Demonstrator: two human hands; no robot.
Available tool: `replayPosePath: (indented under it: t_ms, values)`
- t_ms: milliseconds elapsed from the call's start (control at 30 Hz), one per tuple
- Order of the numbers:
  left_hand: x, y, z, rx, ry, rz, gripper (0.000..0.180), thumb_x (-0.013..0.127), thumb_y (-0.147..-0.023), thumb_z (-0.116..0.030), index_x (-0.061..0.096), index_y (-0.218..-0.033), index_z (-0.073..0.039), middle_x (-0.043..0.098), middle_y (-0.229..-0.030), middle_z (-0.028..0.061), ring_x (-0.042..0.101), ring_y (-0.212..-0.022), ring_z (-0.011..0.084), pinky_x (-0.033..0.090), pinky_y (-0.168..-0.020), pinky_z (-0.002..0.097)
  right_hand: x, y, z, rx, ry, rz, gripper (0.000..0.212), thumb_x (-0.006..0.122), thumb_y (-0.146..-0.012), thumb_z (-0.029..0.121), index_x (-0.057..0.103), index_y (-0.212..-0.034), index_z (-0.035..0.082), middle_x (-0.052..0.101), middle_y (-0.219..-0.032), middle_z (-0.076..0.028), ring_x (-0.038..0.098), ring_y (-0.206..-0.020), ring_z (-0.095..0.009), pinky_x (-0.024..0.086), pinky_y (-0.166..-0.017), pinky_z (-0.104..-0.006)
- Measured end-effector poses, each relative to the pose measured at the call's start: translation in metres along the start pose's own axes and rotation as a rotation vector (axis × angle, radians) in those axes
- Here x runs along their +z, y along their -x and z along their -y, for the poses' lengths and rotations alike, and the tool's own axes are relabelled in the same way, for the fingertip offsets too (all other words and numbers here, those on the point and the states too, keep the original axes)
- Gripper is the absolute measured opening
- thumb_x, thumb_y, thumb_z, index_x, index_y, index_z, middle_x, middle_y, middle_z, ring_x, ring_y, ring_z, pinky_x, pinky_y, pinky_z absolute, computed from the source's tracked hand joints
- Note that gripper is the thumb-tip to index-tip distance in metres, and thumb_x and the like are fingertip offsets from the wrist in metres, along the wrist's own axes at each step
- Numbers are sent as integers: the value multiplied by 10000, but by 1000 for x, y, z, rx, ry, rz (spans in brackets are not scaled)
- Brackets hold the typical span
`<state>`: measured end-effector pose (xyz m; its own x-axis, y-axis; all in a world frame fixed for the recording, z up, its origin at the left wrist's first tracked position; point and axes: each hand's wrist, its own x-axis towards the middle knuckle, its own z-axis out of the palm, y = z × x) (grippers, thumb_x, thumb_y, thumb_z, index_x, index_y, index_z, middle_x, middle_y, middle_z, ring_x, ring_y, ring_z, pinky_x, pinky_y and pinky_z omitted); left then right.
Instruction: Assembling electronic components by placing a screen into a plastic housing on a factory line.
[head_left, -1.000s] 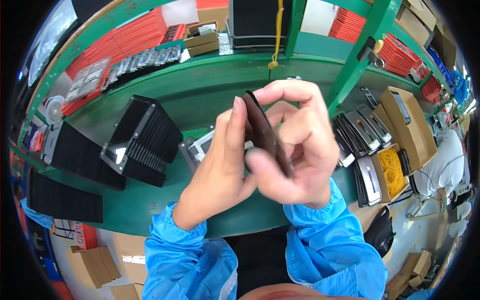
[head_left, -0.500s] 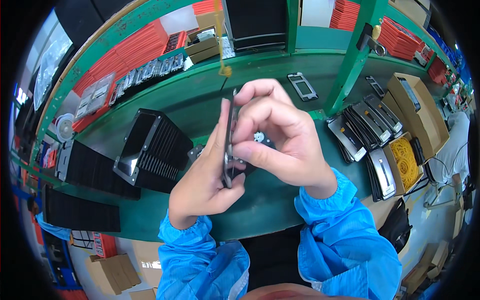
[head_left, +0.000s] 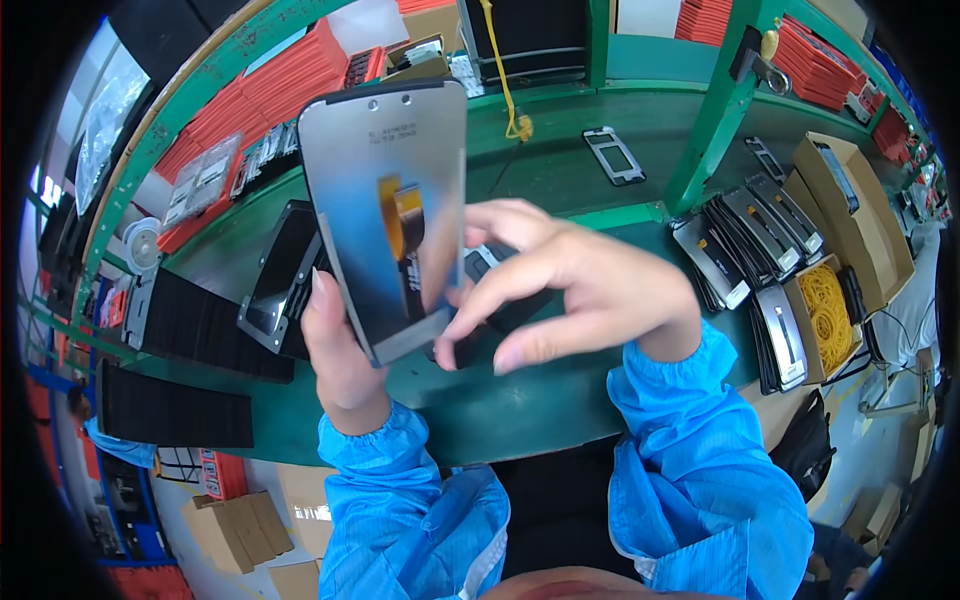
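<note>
My left hand point(head_left: 345, 365) grips a phone screen panel point(head_left: 350, 220) by its lower left part, with the thumb along the edge and the other fingers hidden behind it. The panel's silver back faces me, with a gold and black flex cable point(head_left: 405, 225) lying across its middle. At the panel's lower right edge is my right hand point(head_left: 600, 285), its fingers apart. Some of its fingertips come close to that edge; whether they touch it, I cannot tell. Partly covered by the right hand, dark and grey phone parts point(head_left: 515, 305) lie on the green bench.
Stacked black frames point(head_left: 205, 325) stand at left. On the right are piled screen panels point(head_left: 715, 260) and a cardboard box of yellow rubber bands point(head_left: 822, 310). A phone frame point(head_left: 613, 157) lies beyond, near a green post point(head_left: 722, 130). A yellow cord point(head_left: 503, 70) hangs at the back.
The panel, edge-on between both hands before, has turned to show its silver back and moved left. My right hand's fingers have gone from curled against it to spread beside it.
</note>
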<state>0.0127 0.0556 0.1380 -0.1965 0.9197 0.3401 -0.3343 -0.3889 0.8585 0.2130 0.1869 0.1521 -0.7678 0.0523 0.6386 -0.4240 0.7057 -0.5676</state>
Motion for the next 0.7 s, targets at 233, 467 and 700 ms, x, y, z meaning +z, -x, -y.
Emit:
replayPosePath:
  t_ms: [233,467,700]
  values:
    - [-30,-17,-28,101,-1042,286,704,684,-978,-419,540,-1482,50,634,-1200,186,636,-991,262,544,-820,346,-41,23,-41,260,326,-308,284,736,-985,323,768,-1026,44,697,-1271,-174,683,-1130,-296,518,-953,-366]
    - [-35,-28,5,-83,-1434,337,694,780,-929,-302,534,-1494,17,625,-1206,215,611,-1053,357,511,-944,418,-43,33,-73,593,476,-202,360,716,-995,366,751,-1055,12,743,-1062,-133,693,-949,-259,537,-771,-382]
    - [-25,-34,40,-59,-1544,351,735,762,-942,-330,478,-1529,10,601,-1262,247,542,-1221,417,476,-1044,478,-40,37,-90,722,445,-95,415,674,-1018,417,756,-1092,17,744,-983,-141,691,-889,-270,541,-761,-386]
